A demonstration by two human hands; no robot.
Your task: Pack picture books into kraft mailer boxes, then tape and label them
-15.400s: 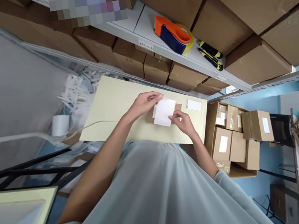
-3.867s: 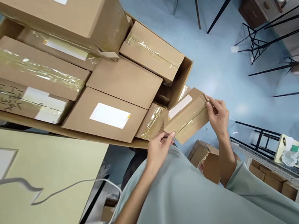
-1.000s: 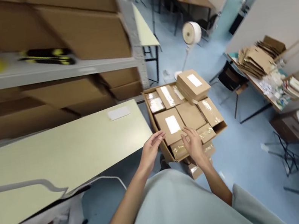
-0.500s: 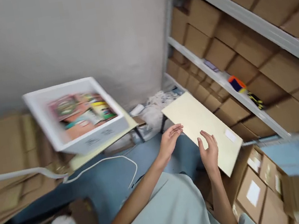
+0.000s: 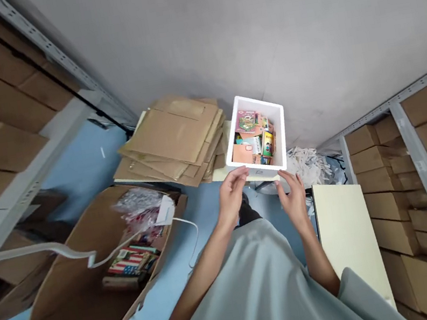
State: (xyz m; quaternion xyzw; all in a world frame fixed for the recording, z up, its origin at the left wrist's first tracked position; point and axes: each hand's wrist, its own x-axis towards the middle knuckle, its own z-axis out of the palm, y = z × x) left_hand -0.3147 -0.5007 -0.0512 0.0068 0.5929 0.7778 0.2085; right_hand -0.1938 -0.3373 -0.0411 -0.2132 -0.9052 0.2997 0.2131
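Note:
A white foam box (image 5: 276,116) holding several colourful packets and small books sits on a low pale table by the grey wall. My left hand (image 5: 232,194) reaches to the box's near left corner, fingers apart and holding nothing. My right hand (image 5: 294,197) hovers just below the box's near edge, fingers loosely spread and empty. Neither hand grips the box.
A stack of flattened cardboard (image 5: 175,139) lies left of the white box. A large open carton (image 5: 74,281) with books and plastic bags stands on the blue floor at left. A pale tabletop (image 5: 346,233) and shelves of brown boxes (image 5: 390,190) are at right. Shredded paper (image 5: 312,165) lies behind.
My view has swung left from the pale table and the shelves to the white foam box. Both hands, still empty, have moved from over the table toward the box.

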